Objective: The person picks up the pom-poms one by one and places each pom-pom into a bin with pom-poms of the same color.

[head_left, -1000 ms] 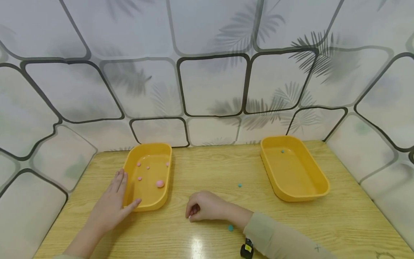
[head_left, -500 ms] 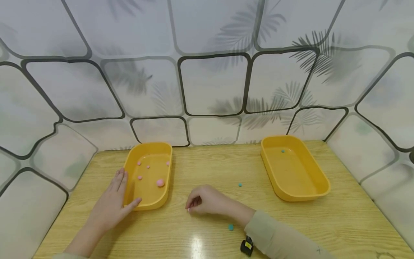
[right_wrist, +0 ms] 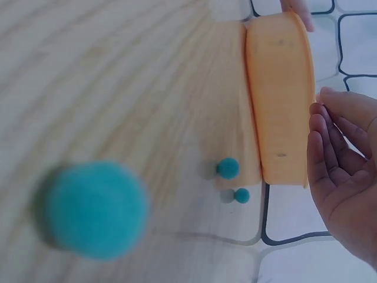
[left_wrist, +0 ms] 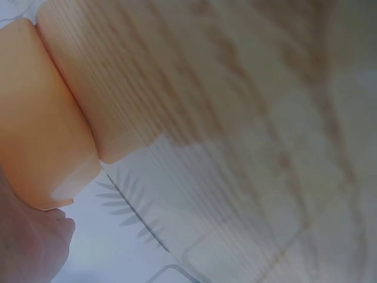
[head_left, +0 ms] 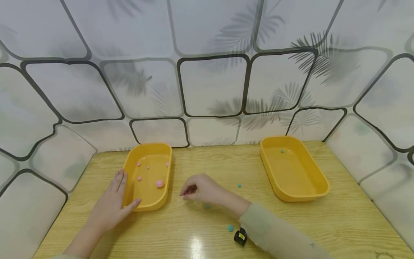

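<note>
My left hand (head_left: pixel 108 205) lies with straight fingers along the left rim of the left yellow tray (head_left: pixel 169 169), thumb over its near corner. Inside that tray are several pink pom-poms, the largest pink pom-pom (head_left: pixel 160 183) near the right wall. To the right of this tray, my right hand (head_left: pixel 203 189) pinches a tiny pink pom-pom (head_left: pixel 183 197) between thumb and fingertips, above the table. Beneath and around the right forearm lie teal pom-poms: one small teal pom-pom (head_left: pixel 208 207), another teal pom-pom (head_left: pixel 239 185), and a bigger teal pom-pom (head_left: pixel 230 228).
A second yellow tray (head_left: pixel 299 198) stands at the right with one small teal pom-pom (head_left: pixel 282 151) in it. The wood-grain table (head_left: pixel 213 162) meets patterned wall panels at the back and sides. A black strap camera (head_left: pixel 240 236) sits at the right wrist.
My right hand has risen and moved away from me, slightly left toward the left tray, with the pink pom-pom pinched. A small teal pom-pom under it has come into sight. The left hand stays put.
</note>
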`<control>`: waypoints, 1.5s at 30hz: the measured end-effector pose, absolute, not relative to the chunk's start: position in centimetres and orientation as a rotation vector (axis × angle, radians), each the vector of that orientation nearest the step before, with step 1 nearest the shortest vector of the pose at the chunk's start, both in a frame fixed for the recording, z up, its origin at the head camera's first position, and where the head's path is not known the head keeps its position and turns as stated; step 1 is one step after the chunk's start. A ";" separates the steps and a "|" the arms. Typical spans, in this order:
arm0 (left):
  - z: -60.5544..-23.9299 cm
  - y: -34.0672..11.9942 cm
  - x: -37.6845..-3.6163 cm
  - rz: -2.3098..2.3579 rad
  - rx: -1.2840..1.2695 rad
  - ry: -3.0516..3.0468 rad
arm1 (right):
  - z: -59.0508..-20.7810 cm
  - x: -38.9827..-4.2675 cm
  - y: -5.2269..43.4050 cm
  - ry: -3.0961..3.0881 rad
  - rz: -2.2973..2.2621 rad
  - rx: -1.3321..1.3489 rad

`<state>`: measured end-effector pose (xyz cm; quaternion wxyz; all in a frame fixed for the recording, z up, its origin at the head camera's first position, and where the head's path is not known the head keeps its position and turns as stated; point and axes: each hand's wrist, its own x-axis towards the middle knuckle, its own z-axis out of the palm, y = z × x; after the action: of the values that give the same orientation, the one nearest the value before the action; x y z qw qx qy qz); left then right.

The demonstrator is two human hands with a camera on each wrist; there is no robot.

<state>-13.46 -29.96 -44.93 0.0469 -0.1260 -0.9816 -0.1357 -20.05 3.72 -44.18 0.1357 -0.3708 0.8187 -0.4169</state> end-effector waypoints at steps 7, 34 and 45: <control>-45.1 -30.0 -13.4 -0.413 -0.401 -2.962 | -42.9 -21.3 2.6 2.420 -1.216 -1.117; -45.0 -30.0 -13.5 -0.401 -0.384 -2.972 | -40.9 -24.9 -1.5 2.439 -1.380 -0.971; -44.9 -29.9 -13.4 -0.408 -0.377 -2.989 | -41.3 -25.6 -3.7 2.493 -1.365 -0.917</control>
<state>-13.45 -29.85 -44.87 0.0505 -0.1239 -0.9819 -0.1340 -25.63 -3.68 -41.25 0.0774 -0.3060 0.8323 -0.4557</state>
